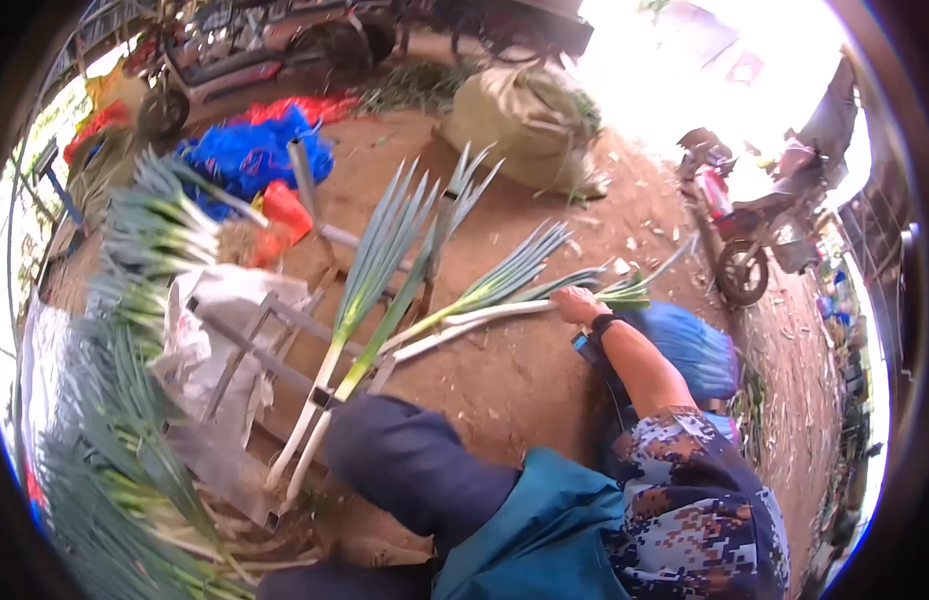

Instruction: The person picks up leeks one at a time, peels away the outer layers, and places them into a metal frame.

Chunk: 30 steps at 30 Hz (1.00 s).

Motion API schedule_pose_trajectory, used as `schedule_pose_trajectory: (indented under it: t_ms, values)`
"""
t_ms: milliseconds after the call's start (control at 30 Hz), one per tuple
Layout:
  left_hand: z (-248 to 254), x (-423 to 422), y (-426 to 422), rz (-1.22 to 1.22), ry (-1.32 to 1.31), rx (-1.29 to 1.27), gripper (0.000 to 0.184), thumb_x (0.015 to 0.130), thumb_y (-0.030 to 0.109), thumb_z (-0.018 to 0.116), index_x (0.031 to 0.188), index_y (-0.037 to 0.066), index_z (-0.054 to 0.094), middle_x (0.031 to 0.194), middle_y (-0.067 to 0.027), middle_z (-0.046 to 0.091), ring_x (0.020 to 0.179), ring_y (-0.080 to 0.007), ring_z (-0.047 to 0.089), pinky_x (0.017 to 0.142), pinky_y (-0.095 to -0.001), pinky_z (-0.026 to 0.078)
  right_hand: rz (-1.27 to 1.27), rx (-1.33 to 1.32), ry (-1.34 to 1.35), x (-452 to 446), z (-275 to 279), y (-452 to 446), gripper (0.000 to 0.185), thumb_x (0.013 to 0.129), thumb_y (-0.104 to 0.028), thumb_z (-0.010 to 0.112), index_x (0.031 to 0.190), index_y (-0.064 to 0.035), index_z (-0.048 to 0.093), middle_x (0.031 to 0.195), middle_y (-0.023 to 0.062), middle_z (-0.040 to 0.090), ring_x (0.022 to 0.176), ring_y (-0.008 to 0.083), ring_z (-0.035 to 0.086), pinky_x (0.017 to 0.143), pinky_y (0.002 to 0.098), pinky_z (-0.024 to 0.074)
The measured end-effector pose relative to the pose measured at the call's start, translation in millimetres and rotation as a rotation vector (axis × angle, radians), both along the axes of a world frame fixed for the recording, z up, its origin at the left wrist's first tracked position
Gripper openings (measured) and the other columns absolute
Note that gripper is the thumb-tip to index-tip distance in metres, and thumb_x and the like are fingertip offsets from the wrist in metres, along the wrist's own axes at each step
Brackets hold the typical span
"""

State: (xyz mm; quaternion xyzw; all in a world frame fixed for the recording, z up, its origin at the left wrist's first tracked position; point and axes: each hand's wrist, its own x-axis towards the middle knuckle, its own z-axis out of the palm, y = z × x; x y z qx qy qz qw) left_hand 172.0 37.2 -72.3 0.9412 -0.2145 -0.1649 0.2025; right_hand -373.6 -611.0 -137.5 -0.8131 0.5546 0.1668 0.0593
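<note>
My right hand [576, 305], with a dark band on its wrist, is closed around a leek [484, 314]. The white stalk points left toward the metal frame, and green leaves come out on the right side of my fingers. Several other leeks [369, 285] lie across the metal frame [254, 345], their white ends toward my knee and their leaves pointing away. Another leek [494, 280] fans its leaves close to the held one. My left hand does not show; the area left of my knee is blurred.
A large heap of leeks [104, 420] lies along the left, beside a white sack [224, 290]. Blue plastic bags [259, 150] and a stuffed beige sack [524, 125] rest on the dirt floor. A blue bundle [684, 345] sits by my right arm. Scooters [744, 215] stand beyond.
</note>
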Motion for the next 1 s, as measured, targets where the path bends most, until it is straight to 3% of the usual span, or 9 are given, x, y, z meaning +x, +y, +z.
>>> schedule_pose_trajectory:
  t_ms: [233, 333, 433, 467, 500, 533, 600, 633, 1000]
  values:
    - [-88.0, -74.7, 57.9, 0.093, 0.337, 0.214, 0.047, 0.088, 0.032, 0.067, 0.122, 0.001, 0.062, 0.116, -0.0224, 0.067, 0.106, -0.0345, 0.065, 0.091, -0.0438, 0.051, 0.063, 0.077, -0.034, 102.3, -85.7, 7.2, 0.021, 0.087, -0.012, 0.055, 0.103, -0.0088, 0.069, 0.105, 0.0191, 0.070, 0.105, 0.0350, 0.066, 0.083, 0.0476, 0.0527]
    - [-108.6, -124.2, 117.4, 0.169, 0.451, 0.281, 0.047, 0.086, 0.034, 0.068, 0.121, 0.004, 0.064, 0.116, -0.0216, 0.067, 0.107, -0.0334, 0.065, 0.091, -0.0435, 0.051, 0.164, 0.021, -0.221, 79.3, -176.0, -34.3, 0.018, 0.092, -0.017, 0.054, 0.099, -0.0033, 0.063, 0.088, 0.0188, 0.064, 0.080, 0.0358, 0.062, 0.070, 0.0494, 0.0486]
    - [-123.6, -187.5, 168.2, 0.238, 0.545, 0.331, 0.047, 0.084, 0.036, 0.069, 0.120, 0.006, 0.065, 0.117, -0.0208, 0.068, 0.108, -0.0324, 0.066, 0.091, -0.0432, 0.051, 0.275, 0.078, -0.287, 101.8, -163.5, -50.0, 0.040, 0.083, -0.030, 0.072, 0.109, -0.0016, 0.059, 0.098, 0.0225, 0.065, 0.094, 0.0390, 0.061, 0.082, 0.0487, 0.0487]
    - [-133.7, -200.1, 178.9, 0.283, 0.565, 0.322, 0.047, 0.083, 0.036, 0.069, 0.119, 0.007, 0.066, 0.117, -0.0205, 0.068, 0.108, -0.0320, 0.066, 0.091, -0.0430, 0.051, 0.464, 0.000, -0.108, 99.2, -175.5, -64.8, 0.037, 0.082, -0.023, 0.071, 0.111, -0.0015, 0.061, 0.102, 0.0232, 0.065, 0.098, 0.0415, 0.061, 0.086, 0.0485, 0.0491]
    - [-147.5, -204.7, 187.5, 0.372, 0.586, 0.346, 0.039, 0.088, 0.036, 0.065, 0.119, 0.012, 0.069, 0.111, -0.0177, 0.071, 0.106, -0.0311, 0.068, 0.092, -0.0393, 0.051, 0.325, 0.001, -0.401, 101.0, -165.5, -61.6, 0.032, 0.084, -0.016, 0.066, 0.112, -0.0018, 0.063, 0.104, 0.0233, 0.065, 0.099, 0.0411, 0.061, 0.086, 0.0482, 0.0488]
    - [-159.6, -210.1, 195.3, 0.458, 0.607, 0.047, 0.035, 0.088, 0.036, 0.064, 0.111, 0.011, 0.072, 0.107, -0.0191, 0.071, 0.105, -0.0341, 0.067, 0.091, -0.0411, 0.051, 0.330, -0.007, -0.314, 111.2, -162.0, -64.2, 0.027, 0.087, -0.012, 0.058, 0.112, -0.0008, 0.063, 0.107, 0.0241, 0.064, 0.102, 0.0411, 0.060, 0.088, 0.0478, 0.0479]
    - [-166.9, -195.0, 184.4, 0.449, 0.574, 0.190, 0.034, 0.087, 0.036, 0.061, 0.100, 0.007, 0.071, 0.104, -0.0221, 0.069, 0.101, -0.0378, 0.066, 0.087, -0.0439, 0.051, 0.293, -0.034, -0.352, 127.3, -152.1, -60.3, 0.026, 0.087, -0.016, 0.062, 0.108, -0.0029, 0.068, 0.103, 0.0240, 0.067, 0.099, 0.0451, 0.062, 0.082, 0.0512, 0.0490]
    - [-186.0, -186.3, 190.2, 0.423, 0.593, 0.227, 0.033, 0.087, 0.035, 0.061, 0.097, 0.005, 0.071, 0.104, -0.0228, 0.069, 0.100, -0.0390, 0.066, 0.086, -0.0447, 0.051, 0.442, -0.058, -0.213, 129.9, -149.4, -52.9, 0.022, 0.089, -0.016, 0.061, 0.102, 0.0005, 0.066, 0.091, 0.0240, 0.067, 0.083, 0.0364, 0.066, 0.073, 0.0474, 0.0495]
    - [-226.0, 16.8, 167.9, 0.726, -0.018, 0.096, 0.031, 0.088, 0.010, 0.052, 0.114, -0.004, 0.062, 0.107, -0.0304, 0.065, 0.104, -0.0494, 0.059, 0.090, -0.0518, 0.046, 0.299, 0.088, -0.029, 95.9, -89.0, 42.3, 0.019, 0.091, -0.014, 0.060, 0.100, 0.0011, 0.065, 0.082, 0.0164, 0.061, 0.076, 0.0280, 0.061, 0.066, 0.0423, 0.0471]
